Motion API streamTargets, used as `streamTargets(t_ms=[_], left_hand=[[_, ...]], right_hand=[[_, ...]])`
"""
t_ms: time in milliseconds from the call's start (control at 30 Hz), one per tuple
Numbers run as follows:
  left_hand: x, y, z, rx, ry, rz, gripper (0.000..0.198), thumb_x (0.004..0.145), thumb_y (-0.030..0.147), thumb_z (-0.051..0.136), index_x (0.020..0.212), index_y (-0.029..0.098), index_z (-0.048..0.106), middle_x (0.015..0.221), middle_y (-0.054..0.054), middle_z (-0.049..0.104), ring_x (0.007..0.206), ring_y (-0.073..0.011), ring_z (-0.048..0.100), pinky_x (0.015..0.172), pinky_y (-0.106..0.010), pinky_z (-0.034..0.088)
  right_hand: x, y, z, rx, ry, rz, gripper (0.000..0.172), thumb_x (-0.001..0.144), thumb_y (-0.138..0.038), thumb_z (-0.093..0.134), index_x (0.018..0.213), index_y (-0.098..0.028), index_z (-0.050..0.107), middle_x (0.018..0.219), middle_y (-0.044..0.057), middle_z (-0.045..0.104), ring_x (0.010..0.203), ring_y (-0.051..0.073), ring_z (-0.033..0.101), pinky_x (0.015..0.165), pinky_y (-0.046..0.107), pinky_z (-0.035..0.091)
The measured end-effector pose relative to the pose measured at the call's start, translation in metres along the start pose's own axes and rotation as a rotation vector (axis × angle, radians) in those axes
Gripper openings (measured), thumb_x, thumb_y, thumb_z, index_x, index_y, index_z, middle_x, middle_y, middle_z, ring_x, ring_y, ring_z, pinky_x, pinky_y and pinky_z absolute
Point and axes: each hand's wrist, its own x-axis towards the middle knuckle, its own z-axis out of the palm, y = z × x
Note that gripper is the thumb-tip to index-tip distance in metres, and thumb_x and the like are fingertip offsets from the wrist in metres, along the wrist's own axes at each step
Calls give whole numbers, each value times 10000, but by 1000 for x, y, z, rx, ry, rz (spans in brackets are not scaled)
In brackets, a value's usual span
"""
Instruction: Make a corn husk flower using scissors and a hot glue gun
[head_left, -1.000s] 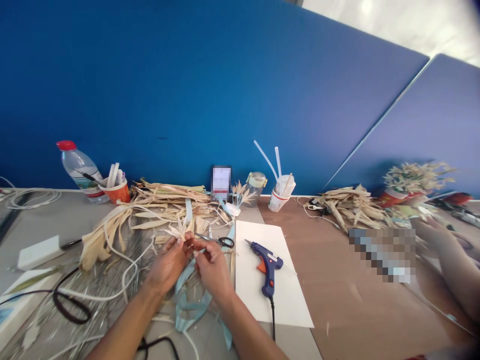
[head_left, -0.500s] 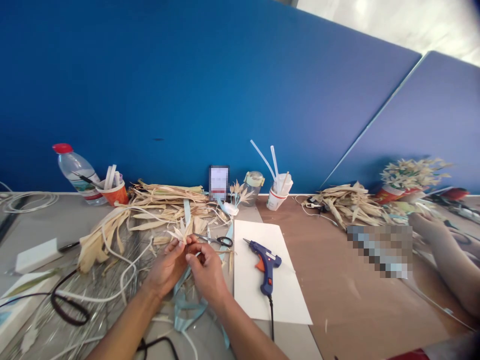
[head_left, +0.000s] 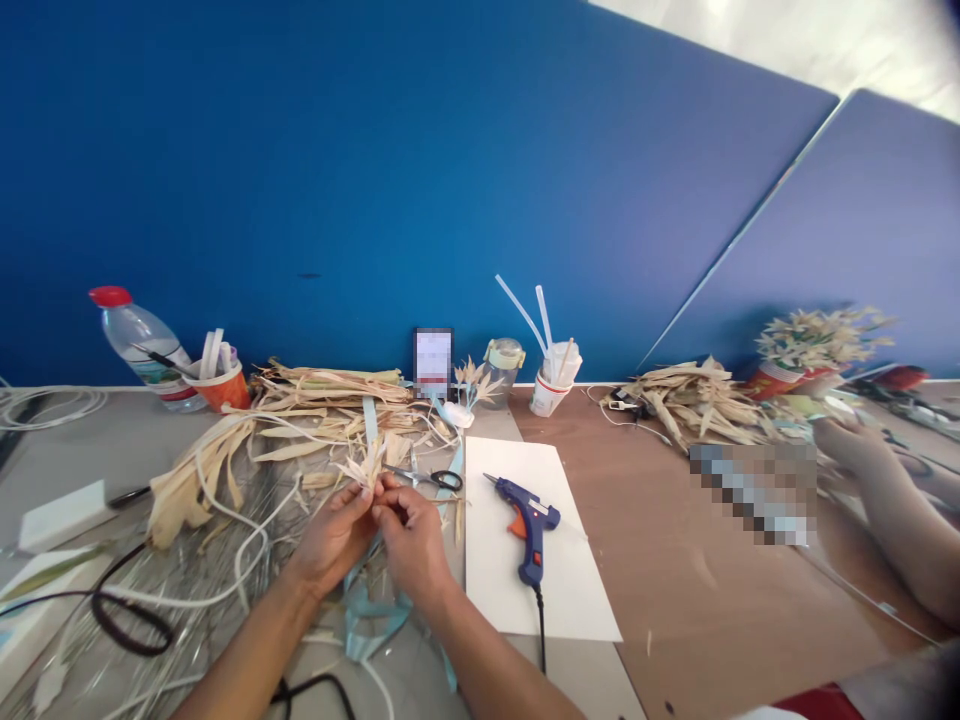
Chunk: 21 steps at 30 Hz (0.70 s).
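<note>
Both my hands meet in front of me over the grey table [head_left: 135,440]. My left hand [head_left: 334,535] pinches a small pale flower of dried husk strips [head_left: 365,465] that fans out above its fingertips. My right hand [head_left: 411,540] is closed with its fingers pressed against the base of the same husk flower. A light blue ribbon [head_left: 367,615] lies curled under my wrists. Small black-handled scissors [head_left: 435,478] lie just beyond my right hand. A blue and orange glue gun [head_left: 529,525] rests on a white sheet [head_left: 570,590] to my right.
A pile of dried husks [head_left: 315,410] spreads behind my hands, white and black cables [head_left: 120,620] to the left. A water bottle [head_left: 139,345], an orange cup [head_left: 217,380] and a cup of glue sticks [head_left: 551,385] stand by the blue partition. Another person's arm [head_left: 892,520] rests at right near more husks [head_left: 690,400].
My hands have drawn closer together on the husk flower and my right fingers have curled in tighter. The view has drifted slightly; the other person's hand shifted a little.
</note>
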Motion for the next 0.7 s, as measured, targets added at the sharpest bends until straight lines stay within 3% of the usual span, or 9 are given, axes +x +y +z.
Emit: streamTargets(t_ms=[400,700], left_hand=[[1,-2,-2,9,17,-12,148,612,244,797,672,146,703,827,-76,706,906,-253,644,857,-368,498],[1,-3,2,75,2,11,228,675,274,751,871,164,715,930,-86,712,941,-234,632,907,-364,450]], right_hand=[[1,3,-1,14,-15,-1,135,712,-164,545,683,-204,671,705,4,637,688,166,566,692,278,431],[5,-2,-2,51,57,4,111,703,-181,535,650,-190,633,670,-3,617,655,150,543,666,262,434]])
